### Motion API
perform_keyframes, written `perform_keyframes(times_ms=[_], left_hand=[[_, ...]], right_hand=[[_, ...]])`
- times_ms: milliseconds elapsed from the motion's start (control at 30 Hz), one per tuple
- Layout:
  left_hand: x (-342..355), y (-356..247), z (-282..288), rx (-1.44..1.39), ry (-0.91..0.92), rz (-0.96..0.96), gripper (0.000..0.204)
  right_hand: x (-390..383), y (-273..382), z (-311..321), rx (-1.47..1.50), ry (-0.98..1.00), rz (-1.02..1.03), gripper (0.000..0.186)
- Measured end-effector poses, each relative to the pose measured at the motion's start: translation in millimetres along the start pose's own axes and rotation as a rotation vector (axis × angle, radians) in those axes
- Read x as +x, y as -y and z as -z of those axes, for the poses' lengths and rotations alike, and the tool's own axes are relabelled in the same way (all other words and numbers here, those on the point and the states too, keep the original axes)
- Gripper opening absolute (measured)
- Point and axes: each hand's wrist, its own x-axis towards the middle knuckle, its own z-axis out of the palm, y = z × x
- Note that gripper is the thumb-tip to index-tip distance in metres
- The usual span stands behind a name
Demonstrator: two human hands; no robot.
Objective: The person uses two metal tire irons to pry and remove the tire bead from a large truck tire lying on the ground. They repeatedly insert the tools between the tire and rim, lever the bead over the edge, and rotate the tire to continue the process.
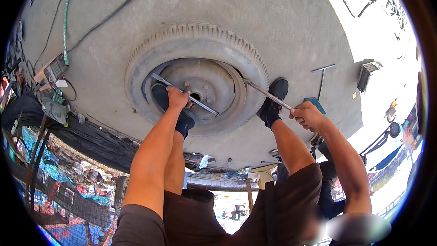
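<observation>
A large dusty tyre (154,48) lies flat on the concrete, with a metal wheel rim (175,74) inside it. My left hand (177,98) is closed around a metal bar (204,106) that slants across the rim near the hub. Off to the right, my right hand (307,115) grips a long pry bar (268,94) whose far tip meets the tyre's inner edge on the right side. My left shoe (160,95) stands on the wheel, partly behind my left hand and the bar. Beside the tyre's right edge is my right shoe (278,89).
A T-handled tool (322,79) and a dark ribbed box (366,75) lie to the right; a teal object (315,104) is partly behind my right hand. At the left stand a boxy machine (50,70), a dark cable (114,16) and a green-wrapped hose (66,23). Wire fencing (82,187) runs lower left.
</observation>
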Motion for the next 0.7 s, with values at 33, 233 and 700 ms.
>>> perform_keyframes(times_ms=[33,233,700], left_hand=[[1.1,3.0,2.5,0.002,-0.01,-0.001,0.046],[3.4,10.3,15.3,0.003,-0.002,-0.039,0.047],[-2.4,19.0,22.8,0.013,-0.022,-0.042,0.045]], right_hand=[[-0.6,-4.9,-11.6,0.062,0.038,-0.028,0.024],[-26.8,-14.4,-131.4,0.663,0.234,-0.119,0.027],[60.4,-47.9,-352.8,0.356,-0.634,0.29,0.031]])
